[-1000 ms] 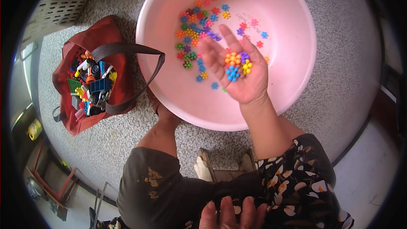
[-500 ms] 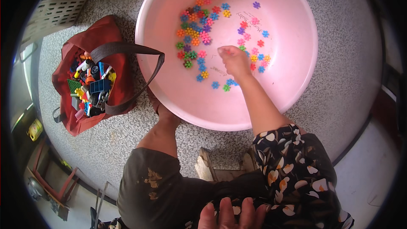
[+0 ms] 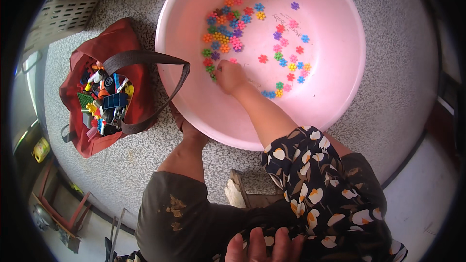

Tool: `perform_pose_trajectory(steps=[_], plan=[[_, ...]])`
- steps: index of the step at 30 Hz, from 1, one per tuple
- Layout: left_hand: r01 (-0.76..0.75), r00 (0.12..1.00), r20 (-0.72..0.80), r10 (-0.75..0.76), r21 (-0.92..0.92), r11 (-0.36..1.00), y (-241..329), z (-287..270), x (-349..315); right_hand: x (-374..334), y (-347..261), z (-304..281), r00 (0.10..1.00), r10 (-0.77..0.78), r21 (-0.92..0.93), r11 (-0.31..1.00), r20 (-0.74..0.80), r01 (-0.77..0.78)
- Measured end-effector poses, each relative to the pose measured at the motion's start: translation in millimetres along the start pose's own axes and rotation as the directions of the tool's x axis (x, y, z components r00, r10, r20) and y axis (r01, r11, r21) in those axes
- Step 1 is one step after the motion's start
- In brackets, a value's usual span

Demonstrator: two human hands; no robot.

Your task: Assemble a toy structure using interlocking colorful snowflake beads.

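Note:
A large pink basin (image 3: 335, 87) holds many small flower-shaped plastic pieces in several colours. My right hand (image 3: 230, 76) is inside it, fingers closed and pointing down-left among the pieces. Beside its fingertips lies a green flower piece (image 3: 209, 68); whatever the fingers hold is hidden. To the right of the hand, a red flower piece (image 3: 262, 58) lies apart from the others. A curved row of pieces runs down the right, with a yellow flower piece (image 3: 292, 67) in it. At the lower edge, the fingers of my left hand (image 3: 262, 247) are stretched out over my lap, holding nothing visible.
Left of the basin stands a red cloth bag (image 3: 104, 43) full of mixed toy parts; its dark strap (image 3: 145, 56) loops over the basin's rim. A perforated light crate (image 3: 70, 7) is at the far left. My foot and legs are close to the basin's near side.
My right hand has moved left across the basin, from the middle to the left cluster. A red flower piece now shows uncovered near where the hand was. My left hand has barely moved.

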State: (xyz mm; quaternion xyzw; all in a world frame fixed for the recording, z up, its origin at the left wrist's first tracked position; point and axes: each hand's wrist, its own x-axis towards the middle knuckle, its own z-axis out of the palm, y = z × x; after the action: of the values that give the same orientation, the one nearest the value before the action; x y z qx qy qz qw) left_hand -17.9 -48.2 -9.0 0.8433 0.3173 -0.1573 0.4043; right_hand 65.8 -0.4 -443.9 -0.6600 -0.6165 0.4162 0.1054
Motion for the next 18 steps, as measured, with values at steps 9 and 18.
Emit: perform_pose_trajectory(steps=[9,18], plan=[[-0.048,0.999,-0.011,0.048,0.06,0.997,-3.6,0.0,-7.0,-51.2,-38.2,-97.5,0.839,-0.432,0.787,-0.363,0.331,-0.498],[-0.046,0.999,0.009,0.045,0.063,0.997,0.7,2.7,-4.3,-62.6,-73.2,-139.6,0.791,-0.56,0.857,-0.257,0.246,-0.448]])
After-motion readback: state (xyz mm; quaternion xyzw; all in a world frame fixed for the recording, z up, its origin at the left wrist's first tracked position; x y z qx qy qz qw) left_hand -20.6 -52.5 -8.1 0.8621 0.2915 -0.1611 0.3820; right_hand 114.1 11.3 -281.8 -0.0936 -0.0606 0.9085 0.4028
